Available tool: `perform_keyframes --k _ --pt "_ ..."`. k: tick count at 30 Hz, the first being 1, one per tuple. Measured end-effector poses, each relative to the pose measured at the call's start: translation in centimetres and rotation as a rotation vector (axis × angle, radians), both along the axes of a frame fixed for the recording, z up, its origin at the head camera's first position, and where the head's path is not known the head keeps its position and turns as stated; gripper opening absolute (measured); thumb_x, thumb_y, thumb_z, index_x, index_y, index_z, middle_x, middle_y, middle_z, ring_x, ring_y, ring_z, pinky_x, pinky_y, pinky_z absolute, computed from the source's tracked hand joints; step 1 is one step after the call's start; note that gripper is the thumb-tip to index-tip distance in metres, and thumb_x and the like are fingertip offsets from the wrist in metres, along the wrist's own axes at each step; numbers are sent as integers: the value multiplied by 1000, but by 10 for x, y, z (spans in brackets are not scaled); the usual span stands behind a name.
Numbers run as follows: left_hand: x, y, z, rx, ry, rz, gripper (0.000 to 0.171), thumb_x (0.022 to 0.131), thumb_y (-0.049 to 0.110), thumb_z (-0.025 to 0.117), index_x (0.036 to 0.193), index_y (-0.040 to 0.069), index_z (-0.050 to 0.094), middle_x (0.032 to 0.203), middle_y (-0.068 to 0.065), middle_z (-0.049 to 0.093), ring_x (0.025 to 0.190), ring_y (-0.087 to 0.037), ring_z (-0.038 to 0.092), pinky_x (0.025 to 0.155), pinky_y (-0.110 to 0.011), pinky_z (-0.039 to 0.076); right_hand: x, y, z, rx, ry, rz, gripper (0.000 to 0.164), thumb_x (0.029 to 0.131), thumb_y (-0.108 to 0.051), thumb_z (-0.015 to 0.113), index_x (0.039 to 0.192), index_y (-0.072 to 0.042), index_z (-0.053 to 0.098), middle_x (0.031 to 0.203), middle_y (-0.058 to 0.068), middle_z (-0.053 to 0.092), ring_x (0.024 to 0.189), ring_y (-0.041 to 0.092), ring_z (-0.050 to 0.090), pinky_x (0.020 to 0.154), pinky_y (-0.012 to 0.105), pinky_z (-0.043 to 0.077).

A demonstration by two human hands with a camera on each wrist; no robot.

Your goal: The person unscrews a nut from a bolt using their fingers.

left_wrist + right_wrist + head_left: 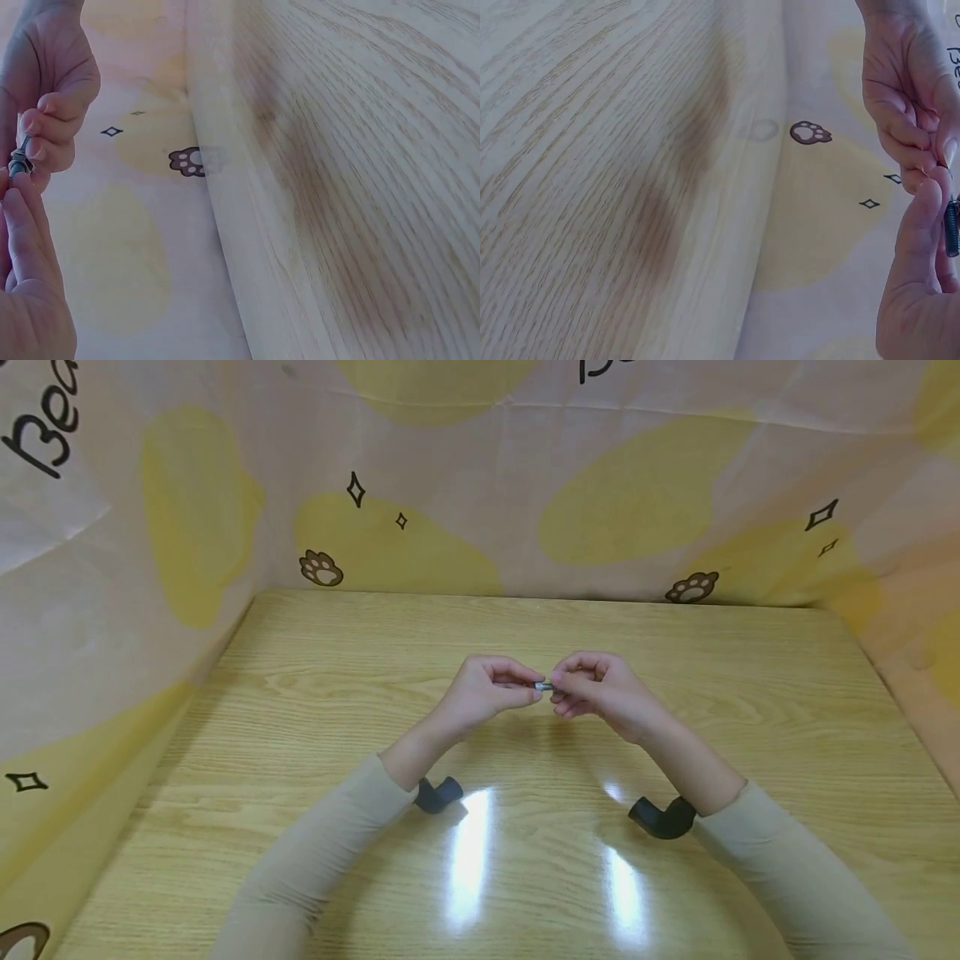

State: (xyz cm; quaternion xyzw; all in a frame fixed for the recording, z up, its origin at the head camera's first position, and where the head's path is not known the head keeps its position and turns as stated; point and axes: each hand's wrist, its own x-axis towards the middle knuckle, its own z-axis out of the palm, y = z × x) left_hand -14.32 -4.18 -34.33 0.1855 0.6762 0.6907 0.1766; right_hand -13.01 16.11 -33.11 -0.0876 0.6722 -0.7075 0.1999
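Note:
Both hands meet above the middle of the wooden table, holding one small metal bolt (543,687) between them. My left hand (487,685) pinches one end with thumb and fingers. From the other side, my right hand (600,689) pinches the opposite end, its remaining fingers curled. Ridged thread shows on the bolt (952,229) at the edge of the right wrist view. In the left wrist view a wider, nut-like part of the bolt (19,159) appears between the fingertips. Fingers hide much of the small piece.
The wooden table (337,710) has a printed cloth (480,468) standing behind it and along its sides. Dark curved wrist-camera mounts (663,818) sit at both wrists, below the sleeve ends. Light glares off the near tabletop.

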Motion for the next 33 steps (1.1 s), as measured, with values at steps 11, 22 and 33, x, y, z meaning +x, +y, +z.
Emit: perform_keyframes --k 11,22,33 --pt "-1 -2 -2 -7 -6 8 23 81 -2 68 101 -11 64 95 -16 68 84 -21 67 80 -34 54 0 1 3 -17 -54 -8 6 93 -7 55 98 -5 58 83 7 65 68 16 66 67 28 56" --pt "-1 -2 -2 -8 -8 -2 20 80 -2 69 99 -9 66 98 -21 67 83 -20 67 79 -34 54 0 3 3 -35 -7 25 15 85 6 60 97 -3 57 92 5 61 80 15 64 77 28 54" --pt "-1 -4 -1 -23 -2 -9 22 81 0 69 101 -9 66 97 -18 68 84 -21 67 80 -34 54 0 3 2 -33 -14 17 15 86 7 58 93 -6 60 89 4 62 76 13 64 73 26 54"
